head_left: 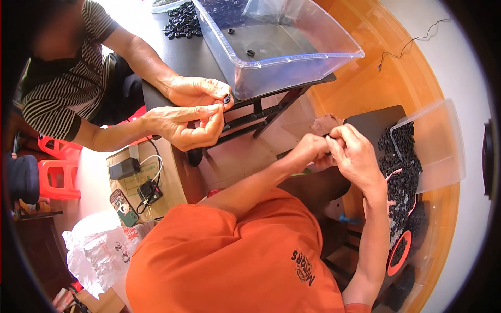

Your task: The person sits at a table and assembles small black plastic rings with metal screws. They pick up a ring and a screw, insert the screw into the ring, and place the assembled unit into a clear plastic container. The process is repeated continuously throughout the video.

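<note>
My left hand (307, 149) and my right hand (359, 157) meet in front of me, to the right of the middle of the view. Both are closed, fingertips pinched together at one spot. Whatever they grip is too small and too covered by the fingers to name. Just to the right of my right hand, a heap of small black plastic parts (401, 180) lies spread along a dark surface. A translucent plastic sheet or container wall (443, 148) leans beside the heap. Below it sits a red bowl (407, 241) with more black parts.
Across from me at left, a person in a striped shirt (94, 31) pinches a small black part (227, 98). A large clear bin (292, 65) stands on a black table (172, 57) beside another heap of parts (182, 21). A cardboard box (177, 172) carries chargers and a phone (123, 208). Red stools (60, 180) stand left.
</note>
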The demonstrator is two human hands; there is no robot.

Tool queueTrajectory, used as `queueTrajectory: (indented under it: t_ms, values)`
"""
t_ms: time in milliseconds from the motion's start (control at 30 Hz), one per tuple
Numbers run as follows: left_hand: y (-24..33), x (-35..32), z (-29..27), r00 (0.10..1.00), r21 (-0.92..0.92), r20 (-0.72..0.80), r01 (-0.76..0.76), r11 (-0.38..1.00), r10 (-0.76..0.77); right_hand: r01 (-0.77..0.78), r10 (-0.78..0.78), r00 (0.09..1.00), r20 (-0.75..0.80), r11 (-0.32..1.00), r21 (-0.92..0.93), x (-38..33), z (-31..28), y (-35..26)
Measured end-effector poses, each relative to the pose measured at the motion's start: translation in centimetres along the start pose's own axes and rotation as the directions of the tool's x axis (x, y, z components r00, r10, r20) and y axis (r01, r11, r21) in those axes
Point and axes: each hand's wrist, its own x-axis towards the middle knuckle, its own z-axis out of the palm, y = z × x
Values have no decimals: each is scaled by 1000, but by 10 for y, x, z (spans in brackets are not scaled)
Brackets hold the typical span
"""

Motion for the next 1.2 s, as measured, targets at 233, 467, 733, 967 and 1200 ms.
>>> queueTrajectory:
  t_ms: [233, 467, 733, 967, 1200]
  values:
    - [-43, -6, 18, 938, 4, 324, 130, 992, -124, 18, 3, 999, -33, 786, 618, 66, 46, -75]
    - [-59, -12, 19, 897, -11, 419, 158, 987, -138, -116, 95, 993, 67, 789, 603, 109, 69, -100]
    - [-61, -6, 23, 925, 86, 377, 8, 996, -40, -165, 131, 986, 100, 785, 597, 115, 79, -108]
    - [-67, -4, 19, 916, 180, 381, 63, 982, -129, -160, 164, 985, 57, 728, 666, 110, 87, -105]
    - [-82, 9, 12, 846, -30, 517, 166, 986, -127, -81, 98, 995, 0, 821, 566, 104, 90, -108]
